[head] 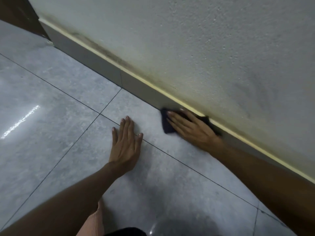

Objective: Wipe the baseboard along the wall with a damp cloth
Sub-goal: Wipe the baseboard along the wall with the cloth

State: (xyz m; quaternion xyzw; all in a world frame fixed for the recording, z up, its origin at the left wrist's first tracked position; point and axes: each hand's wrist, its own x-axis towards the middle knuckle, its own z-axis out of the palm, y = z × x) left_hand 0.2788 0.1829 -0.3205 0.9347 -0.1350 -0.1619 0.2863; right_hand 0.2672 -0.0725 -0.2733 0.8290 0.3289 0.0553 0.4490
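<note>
One rough pale wall (221, 48) meets the grey tiled floor (51, 108) along a grey baseboard (105, 68) with a cream top edge. We rest our left hand (125, 145) flat and released on the floor. Our right hand (192, 128), fingers straight, presses the dark cloth (167, 127) against the baseboard.

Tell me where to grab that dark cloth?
Probably pinch the cloth by its loose corner sticking out past the fingertips of the right hand, coming from the floor side. The rest is flattened against the baseboard under the palm.
</note>
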